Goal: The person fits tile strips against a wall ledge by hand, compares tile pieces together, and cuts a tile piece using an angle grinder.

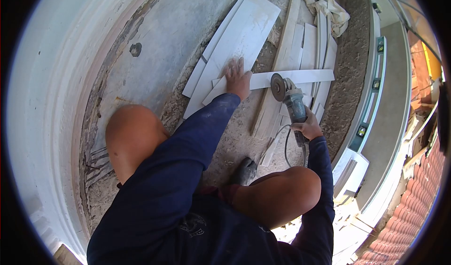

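My right hand is wrapped around the rear body of a teal angle grinder. Its round disc is at the near edge of a narrow white tile strip; whether it touches the strip I cannot tell. My left hand presses down flat with fingers spread, where the strip crosses a stack of larger white tiles. From the grinder's back end a grey cord loops down toward my knee.
Long wooden boards and more white tile pieces lie beyond the strip. A crumpled cloth is at the top. On the right ledge rests a spirit level. A white wall rises at left; red roof tiles show lower right.
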The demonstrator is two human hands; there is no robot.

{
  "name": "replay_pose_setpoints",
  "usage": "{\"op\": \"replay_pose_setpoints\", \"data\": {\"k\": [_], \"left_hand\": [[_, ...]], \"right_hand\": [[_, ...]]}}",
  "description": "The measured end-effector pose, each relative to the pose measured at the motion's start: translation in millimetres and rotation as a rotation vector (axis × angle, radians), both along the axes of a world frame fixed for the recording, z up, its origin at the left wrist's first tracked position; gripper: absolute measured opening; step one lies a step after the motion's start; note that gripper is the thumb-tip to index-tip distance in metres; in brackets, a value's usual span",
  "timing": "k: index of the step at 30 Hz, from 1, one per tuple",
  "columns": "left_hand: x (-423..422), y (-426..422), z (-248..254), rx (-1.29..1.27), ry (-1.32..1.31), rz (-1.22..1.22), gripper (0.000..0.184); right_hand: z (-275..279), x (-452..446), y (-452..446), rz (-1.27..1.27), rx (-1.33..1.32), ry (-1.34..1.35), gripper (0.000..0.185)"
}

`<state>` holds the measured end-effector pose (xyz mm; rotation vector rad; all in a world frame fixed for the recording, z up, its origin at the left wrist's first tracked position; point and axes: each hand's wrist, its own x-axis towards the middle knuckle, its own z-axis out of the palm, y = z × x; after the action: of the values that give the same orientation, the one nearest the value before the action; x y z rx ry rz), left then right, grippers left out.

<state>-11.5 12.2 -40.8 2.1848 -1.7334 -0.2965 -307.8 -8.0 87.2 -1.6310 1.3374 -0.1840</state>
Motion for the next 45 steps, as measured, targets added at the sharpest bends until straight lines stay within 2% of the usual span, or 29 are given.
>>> {"op": "replay_pose_setpoints", "data": {"k": [14,17,23,26,29,32,35,38,45], "left_hand": [[-3,-3,-10,-0.047,0.019,0.025,0.047],[-2,0,8,0.036,0.066,0.014,0.029],[-2,0,8,0.021,0.094,0.02,0.027],[-3,-3,-4,-0.02,0.04,0.032,0.044],[-2,0,9,0.02,0.096,0.03,0.025],[-3,-1,4,-0.018,0.096,0.038,0.023],[-3,0,0,-0.054,0.083,0.039,0.022],[-3,-2,-6,-0.055,0.055,0.03,0.037],[-4,-3,-5,-0.047,0.056,0.034,0.035]], "right_hand": [[1,6,-3,-0.019,0.032,0.026,0.075],[2,7,-3,-0.008,0.019,0.032,0.076],[-5,4,-6,-0.004,0.026,0.046,0.077],[-6,3,-7,0.004,0.029,0.051,0.078],[-6,4,-8,0.016,0.017,0.053,0.077],[-5,5,-7,0.008,0.009,0.043,0.076],[-4,7,-8,0.018,0.002,0.053,0.075],[-6,6,-10,0.023,-0.005,0.064,0.075],[-6,9,-10,0.023,-0.009,0.067,0.075]]}}
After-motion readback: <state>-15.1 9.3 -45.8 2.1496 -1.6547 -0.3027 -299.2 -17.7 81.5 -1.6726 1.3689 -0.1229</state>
